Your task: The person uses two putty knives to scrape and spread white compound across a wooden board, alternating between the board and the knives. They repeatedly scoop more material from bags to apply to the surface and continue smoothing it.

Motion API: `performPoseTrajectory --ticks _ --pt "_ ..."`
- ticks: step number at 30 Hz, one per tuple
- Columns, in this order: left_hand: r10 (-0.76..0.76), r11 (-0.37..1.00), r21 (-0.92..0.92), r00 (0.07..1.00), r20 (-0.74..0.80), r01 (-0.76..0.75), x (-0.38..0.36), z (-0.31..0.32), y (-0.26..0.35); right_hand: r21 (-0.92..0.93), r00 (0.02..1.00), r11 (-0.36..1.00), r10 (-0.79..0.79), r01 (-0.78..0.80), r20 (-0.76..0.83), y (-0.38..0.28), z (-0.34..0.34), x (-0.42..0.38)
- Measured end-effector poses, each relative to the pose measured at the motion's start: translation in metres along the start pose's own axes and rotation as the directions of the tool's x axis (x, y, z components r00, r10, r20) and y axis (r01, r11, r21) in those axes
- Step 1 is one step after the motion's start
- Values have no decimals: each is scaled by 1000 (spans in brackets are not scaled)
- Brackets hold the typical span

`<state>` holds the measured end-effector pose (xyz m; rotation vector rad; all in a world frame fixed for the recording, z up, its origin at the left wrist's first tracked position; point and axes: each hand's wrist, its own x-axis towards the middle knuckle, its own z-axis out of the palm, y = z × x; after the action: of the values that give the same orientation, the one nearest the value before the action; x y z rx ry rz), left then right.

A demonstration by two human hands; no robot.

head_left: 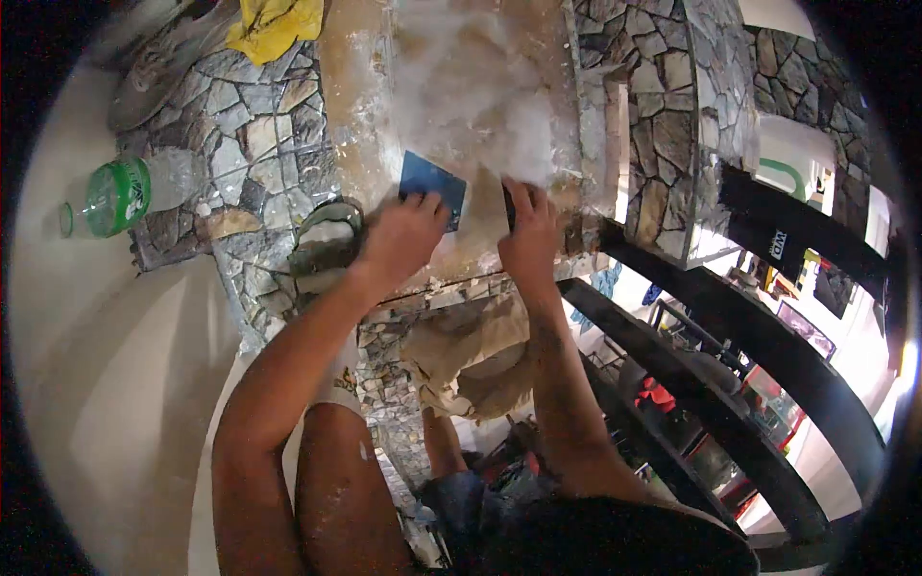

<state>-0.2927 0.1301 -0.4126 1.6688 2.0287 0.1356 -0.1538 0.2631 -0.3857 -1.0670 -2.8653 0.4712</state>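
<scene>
My left hand (403, 233) grips a flat blue sheet or blade (434, 182), its fingers closed on the lower edge. To its right, my right hand (530, 230) is closed on a narrow dark tool (509, 204), most of which the fingers hide. Both hands are over a brown board (355, 86) smeared with whitish powder or paste (471, 86). Just left of my left hand stands an open container (329, 230) with pale material inside.
A clear plastic bottle with a green label (120, 197) lies at the left on stone-patterned tiling (259, 125). A yellow cloth (277, 27) is at the top. Below hangs a crumpled brown bag (471, 350). Dark slats (711, 374) run along the right, with clutter beyond.
</scene>
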Motion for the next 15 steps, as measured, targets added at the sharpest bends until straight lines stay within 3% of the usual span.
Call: performPoseTrajectory --ticks 2,5,11,14,15 --pt "6 997 69 941 -338 19 29 10 -12 -66 995 996 60 -55 78 19 5 -17" --pt "-48 991 96 914 -402 94 57 20 -29 -51 983 996 75 -67 166 41 18 -34" --pt "-39 970 200 899 -435 139 63 12 -31 18 982 988 150 -153 113 37 19 -32" --pt "-111 990 95 993 27 108 72 -3 -29 21 974 989 143 -149 178 44 18 -26" --pt "-118 990 74 993 -22 119 70 -7 -27 10 977 990 139 -142 161 45 19 -25"
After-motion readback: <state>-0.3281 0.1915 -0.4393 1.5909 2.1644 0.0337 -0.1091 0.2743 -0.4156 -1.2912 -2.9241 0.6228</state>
